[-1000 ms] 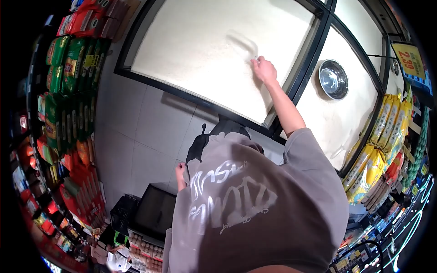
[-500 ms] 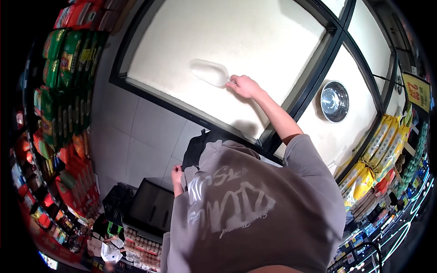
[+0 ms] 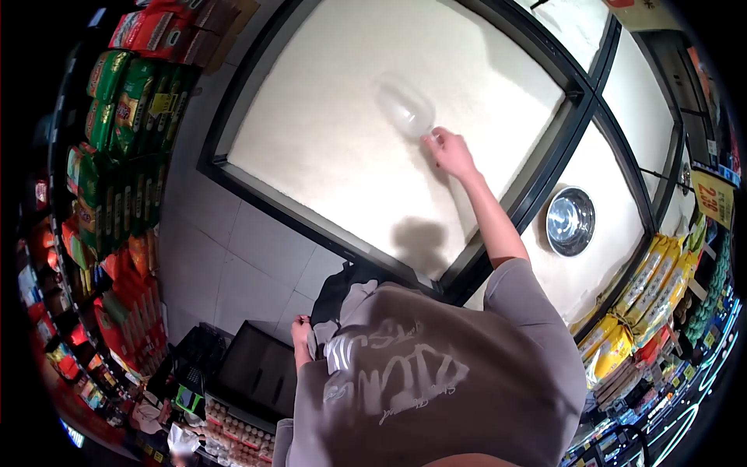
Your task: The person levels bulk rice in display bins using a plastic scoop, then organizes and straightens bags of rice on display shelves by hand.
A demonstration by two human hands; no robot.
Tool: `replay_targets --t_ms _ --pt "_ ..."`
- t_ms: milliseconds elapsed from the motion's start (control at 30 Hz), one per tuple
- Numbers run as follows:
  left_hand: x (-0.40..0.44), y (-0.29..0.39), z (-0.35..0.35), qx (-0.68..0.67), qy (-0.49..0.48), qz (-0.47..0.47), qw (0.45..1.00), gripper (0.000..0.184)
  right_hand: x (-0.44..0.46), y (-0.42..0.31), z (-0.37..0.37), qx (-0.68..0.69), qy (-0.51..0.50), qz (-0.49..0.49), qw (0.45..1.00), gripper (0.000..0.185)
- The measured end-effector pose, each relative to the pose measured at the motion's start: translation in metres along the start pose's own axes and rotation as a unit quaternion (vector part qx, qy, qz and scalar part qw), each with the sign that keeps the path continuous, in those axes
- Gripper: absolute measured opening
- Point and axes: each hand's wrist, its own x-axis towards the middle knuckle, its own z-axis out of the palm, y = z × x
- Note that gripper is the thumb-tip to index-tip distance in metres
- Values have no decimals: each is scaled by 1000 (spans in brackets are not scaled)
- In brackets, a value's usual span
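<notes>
My right hand (image 3: 449, 152) is closed around the short handle of a clear plastic scoop (image 3: 408, 109). The scoop is over the pale, fine-grained contents (image 3: 327, 124) of a large dark-framed bin, its bowl pointing away and slightly left. It is smeared by motion, and I cannot tell whether it touches the surface or holds anything. Low at my left side, my left hand (image 3: 300, 331) is beside my grey shirt (image 3: 436, 373) and a black cloth or bag (image 3: 333, 294). Its fingers look curled, and what they hold, if anything, is hidden.
A metal bowl (image 3: 570, 222) rests in the adjoining bin on the right. Yellow packs (image 3: 634, 303) line that bin's outer side. Shelves with green packs (image 3: 128, 105) stand at the left. A dark crate (image 3: 257, 370) and trays of eggs (image 3: 237, 428) are behind on the left.
My right hand has moved the scoop away from me and to the right, turning it more lengthwise. The view has shifted, so the bin and metal bowl appear lower. My left hand stays at my side.
</notes>
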Motion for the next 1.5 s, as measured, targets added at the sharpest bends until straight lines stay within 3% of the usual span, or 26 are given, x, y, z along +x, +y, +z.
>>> replay_targets --t_ms 67,167,267,367,400,467,567,633,767,867,967,1100,1300,1367,1433,1500 --pt "-9 15 -3 21 2 -15 1000 22 -15 -39 12 -61 -140 -41 987 46" --pt "-18 24 -4 60 5 -50 997 23 -15 -41 32 -78 -222 -141 962 45" --pt "-21 12 -1 48 0 -51 998 26 -3 -30 17 -94 -230 -134 959 46" --pt "-29 15 -1 64 -9 -72 995 26 22 -8 -22 -80 -175 -45 980 45" --pt "-30 16 1 65 -8 -73 995 26 29 1 -35 -17 -140 6 990 45" --pt "-33 12 0 62 -21 -73 995 28 43 29 -57 45 -38 41 997 43" --pt "-36 16 2 77 -27 -86 993 29 48 42 -76 63 151 105 981 46" --pt "-36 14 3 84 -28 -90 992 30 49 43 -73 41 223 129 965 47" --pt "-35 4 1 87 -50 -87 991 30 30 14 -27 57 132 50 988 48" --pt "-36 8 1 103 -51 -92 989 31 1 -21 15 -46 -13 -41 998 47" --pt "-43 19 -1 116 -40 -93 988 32 -13 -37 41 -95 -124 -37 987 48" --pt "-47 14 -1 109 -33 -99 989 33 -3 -16 24 -72 -27 4 997 49" --pt "-38 5 5 66 -33 -88 993 31 19 63 -47 30 216 119 969 55" --pt "-37 11 4 65 -37 -80 994 30 7 75 -54 75 198 107 971 54" --pt "-28 14 9 84 -39 -76 993 30 -16 77 -48 0 128 64 990 53" --pt "-26 11 11 92 -28 -80 992 30 -39 74 -32 -34 3 6 999 48"
